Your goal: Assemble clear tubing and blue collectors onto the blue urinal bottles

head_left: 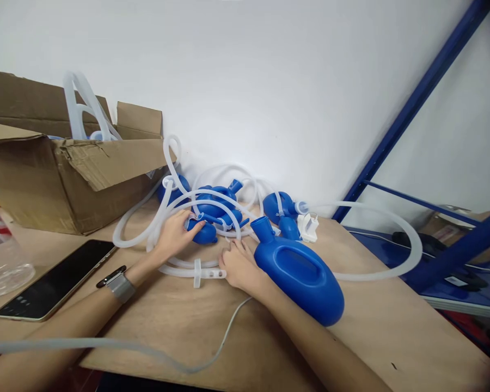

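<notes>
Head view: the left hand (175, 235) had its thumb and fingers closed on a small blue bulb (204, 234), which was among looped translucent tubing (408, 234) over the wooden tabletop (367, 321); the right hand (242, 264) reached into the tubing nearby, its fingers partly hidden, so whether they gripped anything I could not tell; a blue handled bottle (329, 294) lay just beside it; an open cardboard box (24, 179) stood at left.
</notes>
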Demonstrator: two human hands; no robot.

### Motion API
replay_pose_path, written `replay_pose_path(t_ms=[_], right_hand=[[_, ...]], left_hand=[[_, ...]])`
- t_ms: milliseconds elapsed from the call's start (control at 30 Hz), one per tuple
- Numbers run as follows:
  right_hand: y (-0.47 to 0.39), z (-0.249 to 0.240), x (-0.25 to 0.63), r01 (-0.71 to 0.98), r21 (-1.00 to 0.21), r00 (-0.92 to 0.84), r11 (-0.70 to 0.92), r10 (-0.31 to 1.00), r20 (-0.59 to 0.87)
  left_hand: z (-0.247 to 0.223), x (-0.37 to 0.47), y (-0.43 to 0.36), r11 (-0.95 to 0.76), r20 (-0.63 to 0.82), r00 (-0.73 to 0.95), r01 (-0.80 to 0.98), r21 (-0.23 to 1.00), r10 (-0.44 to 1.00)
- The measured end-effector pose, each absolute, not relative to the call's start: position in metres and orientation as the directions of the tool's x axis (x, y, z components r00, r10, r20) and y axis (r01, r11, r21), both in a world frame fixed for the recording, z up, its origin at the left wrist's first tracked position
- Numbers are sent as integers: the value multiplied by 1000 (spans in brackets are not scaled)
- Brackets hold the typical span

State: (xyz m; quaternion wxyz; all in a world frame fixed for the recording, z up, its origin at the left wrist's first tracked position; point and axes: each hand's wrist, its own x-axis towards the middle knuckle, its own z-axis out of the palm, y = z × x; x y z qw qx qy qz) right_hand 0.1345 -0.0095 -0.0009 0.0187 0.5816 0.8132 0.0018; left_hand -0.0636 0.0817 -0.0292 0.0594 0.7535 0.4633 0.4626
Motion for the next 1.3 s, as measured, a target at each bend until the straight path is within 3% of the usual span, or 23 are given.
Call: replay_pose_path(t_ms=[167,333,433,533,600,700,800,867,933,1033,1100,1167,1233,1300], right_hand=[[20,0,118,978,87,-185,190,981,-53],[32,-10,120,982,101,-161,162,987,-21],[27,-9,127,973,85,-215,213,976,22],[16,-4,133,961,64,-272,268,959,84],[7,2,135,941,-49,-319,334,927,195],[-6,12,138,753,-400,-366,522,838,405],[-19,24,142,510,-652,-312,561,827,468],[-27,33,152,446,-705,-266,551,834,484],[-34,43,169,516,-616,-261,595,794,549],[-38,58,213,777,-325,-241,539,732,638],[-36,64,246,877,-340,-93,339,814,573],[-31,66,274,884,-433,-40,175,952,303],[-27,64,291,851,-502,-114,151,988,104],[-25,62,298,804,-567,-181,179,982,53]], left_hand=[[-25,-63,71,-414,568,135,819,397,812],[-21,-61,65,-257,369,103,881,398,924],[-25,-62,68,-263,402,83,869,418,912],[-29,-64,72,-418,567,145,822,386,811],[-29,-64,71,-614,674,291,728,305,679],[-27,-58,59,-844,689,517,459,277,508],[-21,-43,41,-882,719,510,292,371,472],[-14,-31,31,-857,731,448,257,446,515],[-4,-19,25,-797,688,412,209,567,598],[16,-2,30,-642,560,386,123,757,733],[28,10,42,-571,475,416,141,809,775],[36,24,58,-545,404,499,175,820,767],[40,40,73,-536,364,558,178,825,746],[42,57,83,-534,336,623,158,830,706]])
